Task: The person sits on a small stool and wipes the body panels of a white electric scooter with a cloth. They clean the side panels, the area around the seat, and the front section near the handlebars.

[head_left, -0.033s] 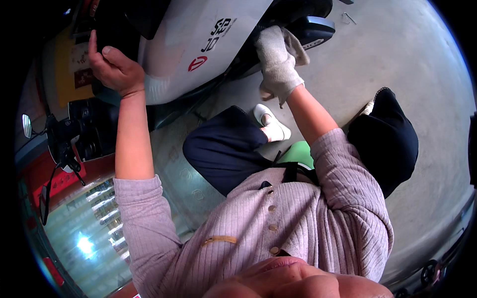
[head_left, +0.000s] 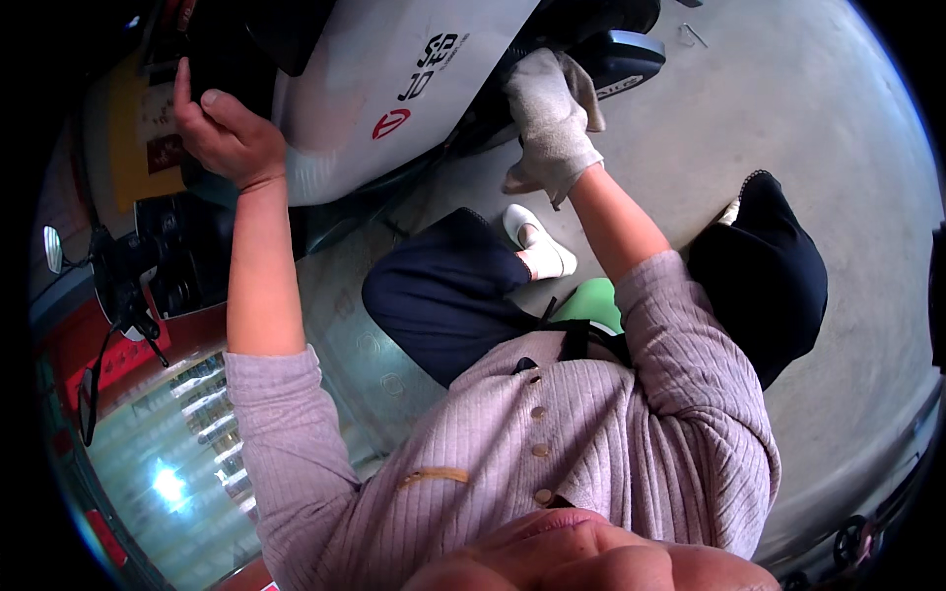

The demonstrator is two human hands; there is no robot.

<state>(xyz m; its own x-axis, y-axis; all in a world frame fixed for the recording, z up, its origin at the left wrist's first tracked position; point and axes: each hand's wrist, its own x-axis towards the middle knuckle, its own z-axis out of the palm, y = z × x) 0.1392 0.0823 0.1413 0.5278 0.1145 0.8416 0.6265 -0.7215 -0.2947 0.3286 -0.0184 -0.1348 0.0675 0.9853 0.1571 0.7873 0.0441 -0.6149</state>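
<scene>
My right hand (head_left: 547, 118) is covered by a grey-white cloth (head_left: 552, 148) with loose flaps on both sides. It presses the cloth to the dark lower part beside the white body panel (head_left: 394, 59) of a scooter, close to a black rounded part (head_left: 621, 64). The cloth hides its fingers. Bare and empty, my left hand (head_left: 232, 138) is raised by the panel's left end, index finger stretched out and thumb apart. Its other fingers are partly hidden, and whether it touches the scooter I cannot tell.
I sit low on something green (head_left: 591, 305), knees apart, one white shoe (head_left: 537, 244) showing. Further left are a handlebar with a mirror (head_left: 89, 394) and a glass case (head_left: 158, 453). A small bent metal piece (head_left: 693, 36) lies on the grey floor (head_left: 847, 167).
My right hand has shifted very slightly, and the cloth's flaps hang differently: the lower one spreads further left. My left hand keeps nearly the same place.
</scene>
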